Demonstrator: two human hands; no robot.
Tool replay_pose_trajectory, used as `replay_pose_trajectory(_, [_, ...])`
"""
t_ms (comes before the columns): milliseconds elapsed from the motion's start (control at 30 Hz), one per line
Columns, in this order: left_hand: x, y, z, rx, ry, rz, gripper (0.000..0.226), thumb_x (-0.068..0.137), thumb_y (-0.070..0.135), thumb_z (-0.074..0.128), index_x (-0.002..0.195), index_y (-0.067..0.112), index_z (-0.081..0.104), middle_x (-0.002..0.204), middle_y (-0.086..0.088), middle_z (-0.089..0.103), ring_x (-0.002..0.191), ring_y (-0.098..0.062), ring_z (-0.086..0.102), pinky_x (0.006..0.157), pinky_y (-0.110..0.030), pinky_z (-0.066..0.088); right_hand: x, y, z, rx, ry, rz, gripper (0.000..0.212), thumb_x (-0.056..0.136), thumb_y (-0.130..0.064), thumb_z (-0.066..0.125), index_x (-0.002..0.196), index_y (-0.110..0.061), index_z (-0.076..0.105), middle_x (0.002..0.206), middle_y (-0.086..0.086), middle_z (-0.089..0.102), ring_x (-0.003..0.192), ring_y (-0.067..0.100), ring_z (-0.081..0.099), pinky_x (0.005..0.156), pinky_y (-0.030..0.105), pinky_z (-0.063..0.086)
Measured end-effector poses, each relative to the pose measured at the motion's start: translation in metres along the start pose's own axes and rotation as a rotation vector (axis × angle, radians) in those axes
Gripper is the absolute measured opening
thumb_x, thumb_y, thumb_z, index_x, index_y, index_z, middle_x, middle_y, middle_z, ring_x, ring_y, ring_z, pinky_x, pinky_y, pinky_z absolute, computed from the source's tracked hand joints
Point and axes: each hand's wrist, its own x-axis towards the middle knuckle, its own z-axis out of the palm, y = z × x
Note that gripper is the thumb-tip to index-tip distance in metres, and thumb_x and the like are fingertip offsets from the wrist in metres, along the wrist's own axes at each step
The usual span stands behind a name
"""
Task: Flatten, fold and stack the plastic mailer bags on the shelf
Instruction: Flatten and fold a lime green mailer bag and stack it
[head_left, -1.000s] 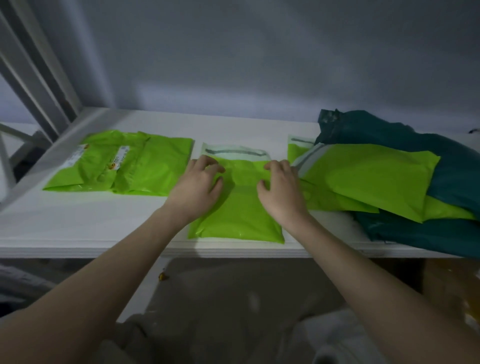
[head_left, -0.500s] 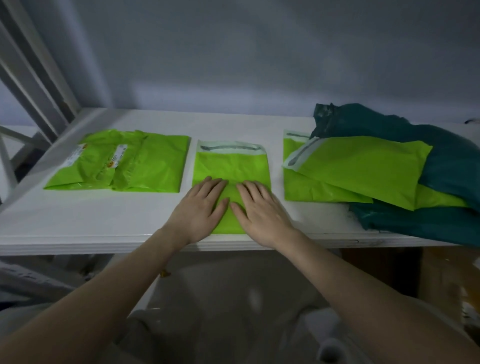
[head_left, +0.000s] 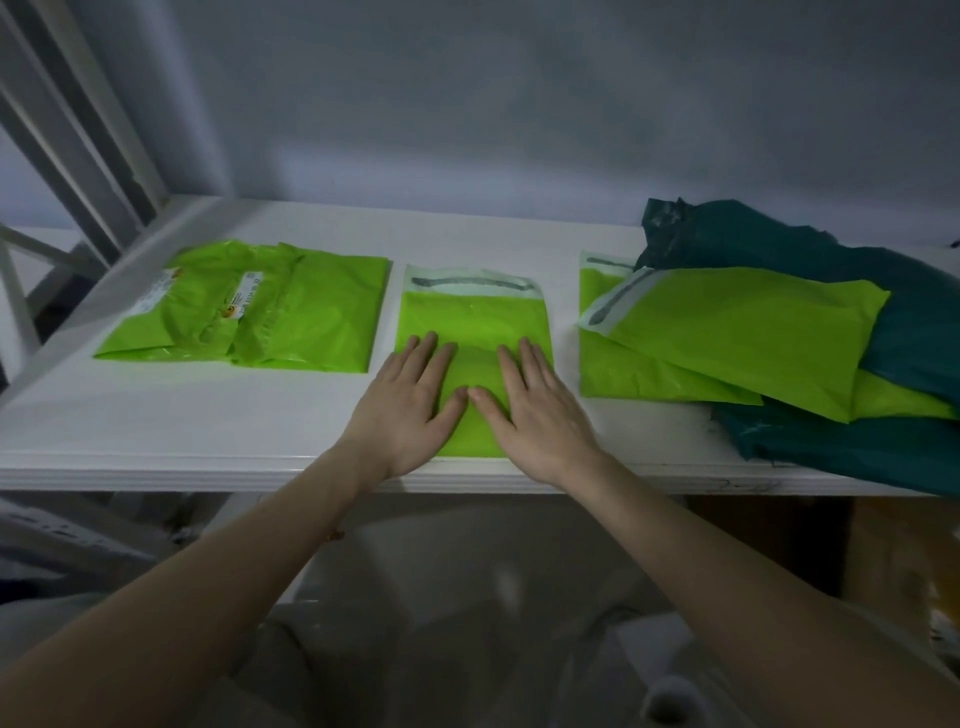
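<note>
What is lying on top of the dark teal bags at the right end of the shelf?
A slanted green mailer lies across the dark teal bags, over another green mailer beside it. More green shows beneath it at the right. What else the pile covers is hidden.

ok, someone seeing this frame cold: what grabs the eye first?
Both hands, left and right, pressed flat side by side on a lime-green mailer at the front middle of the white shelf. To the left lies a pile of folded green mailers with labels. To the right, loose green mailers overlap dark teal bags in an untidy heap.
</note>
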Motion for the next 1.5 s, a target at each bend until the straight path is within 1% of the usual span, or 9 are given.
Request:
replay_pose_trajectory(100, [-0.004, 0.003, -0.002, 0.025, 0.001, -0.023, 0.09, 0.072, 0.069, 0.003, 0.148, 0.022, 0.02, 0.158, -0.007, 0.009, 0.146, -0.026, 0.007, 0.117, -0.04, 0.005, 0.0, 0.003, -0.002, 0.033, -0.03, -0.002, 0.069, 0.095, -0.055, 0.025, 0.15, -0.015, 0.012, 0.159, 0.011, 0.002, 0.147, 0.02, -0.002, 0.118, 0.033, 0.002])
replay_pose_trajectory(200, [-0.005, 0.007, -0.016, -0.042, -0.007, -0.024, 0.092, 0.07, 0.074, 0.011, 0.148, 0.026, 0.018, 0.158, -0.006, 0.003, 0.146, -0.025, 0.003, 0.118, -0.042, 0.001, 0.005, 0.001, -0.004, 0.278, 0.024, 0.053, 0.064, 0.097, -0.047, 0.033, 0.148, -0.011, 0.018, 0.156, 0.013, 0.013, 0.145, 0.023, 0.01, 0.118, 0.033, 0.009])
replay_pose_trajectory(267, [0.005, 0.008, -0.029, -0.105, 0.104, 0.028, 0.087, 0.075, 0.069, 0.019, 0.146, 0.019, 0.027, 0.156, -0.01, 0.014, 0.145, -0.025, 0.013, 0.117, -0.042, 0.009, 0.015, 0.0, -0.011, 0.419, 0.178, 0.08, 0.056, 0.098, -0.034, 0.042, 0.142, -0.003, 0.029, 0.148, 0.019, 0.028, 0.14, 0.029, 0.024, 0.115, 0.035, 0.019])
replay_pose_trajectory(433, [0.055, 0.001, -0.047, -0.184, 0.348, 0.011, 0.06, 0.093, 0.042, 0.024, 0.134, 0.002, 0.042, 0.144, -0.019, 0.036, 0.131, -0.033, 0.039, 0.11, -0.04, 0.03, 0.053, 0.011, -0.03, 0.263, 0.333, 0.015, 0.045, 0.097, -0.016, 0.04, 0.139, -0.001, 0.034, 0.145, 0.016, 0.034, 0.136, 0.027, 0.03, 0.112, 0.032, 0.023])
replay_pose_trajectory(600, [0.077, -0.007, -0.023, -0.053, 0.194, 0.062, 0.068, 0.087, 0.036, 0.015, 0.136, -0.004, 0.039, 0.142, -0.023, 0.04, 0.131, -0.035, 0.04, 0.111, -0.04, 0.026, 0.082, 0.013, -0.023, 0.058, 0.289, -0.066, 0.047, 0.099, -0.017, 0.035, 0.143, -0.002, 0.03, 0.153, 0.015, 0.024, 0.142, 0.026, 0.022, 0.117, 0.034, 0.015])
replay_pose_trajectory(900, [0.086, -0.012, -0.005, 0.07, -0.135, 0.001, 0.053, 0.1, 0.035, 0.025, 0.15, 0.024, 0.012, 0.158, 0.005, 0.006, 0.146, -0.016, 0.003, 0.118, -0.035, 0.004, 0.103, 0.011, -0.001, -0.004, -0.001, -0.087, 0.05, 0.102, -0.03, 0.027, 0.149, -0.018, 0.018, 0.158, -0.004, 0.012, 0.145, 0.012, 0.007, 0.117, 0.036, 0.005])
replay_pose_trajectory(1267, [0.085, -0.011, -0.003, -0.029, -0.01, -0.18, 0.083, 0.088, 0.053, 0.045, 0.15, 0.013, 0.006, 0.158, -0.014, -0.001, 0.146, -0.024, -0.002, 0.117, -0.035, 0.0, 0.101, 0.012, 0.002, 0.032, 0.106, 0.121, 0.065, 0.097, -0.042, 0.037, 0.146, -0.004, 0.019, 0.157, 0.018, 0.008, 0.145, 0.027, 0.006, 0.118, 0.034, 0.006])
replay_pose_trajectory(1400, [0.081, -0.014, -0.016, -0.3, 0.042, -0.136, 0.092, 0.066, 0.056, 0.05, 0.145, 0.015, 0.026, 0.155, -0.012, 0.014, 0.144, -0.025, 0.011, 0.117, -0.037, 0.011, 0.095, 0.013, -0.008, 0.079, 0.265, 0.076, 0.051, 0.099, -0.031, 0.037, 0.142, -0.005, 0.031, 0.155, 0.017, 0.017, 0.143, 0.027, 0.018, 0.116, 0.036, 0.015])
replay_pose_trajectory(1500, [0.077, -0.02, -0.03, -0.404, 0.186, -0.143, 0.068, 0.07, 0.037, 0.053, 0.129, 0.005, 0.047, 0.139, -0.017, 0.036, 0.13, -0.028, 0.039, 0.108, -0.026, 0.027, 0.088, 0.019, -0.023, 0.103, 0.316, 0.049, 0.049, 0.093, -0.022, 0.046, 0.139, -0.004, 0.037, 0.145, 0.019, 0.034, 0.134, 0.031, 0.031, 0.109, 0.038, 0.028])
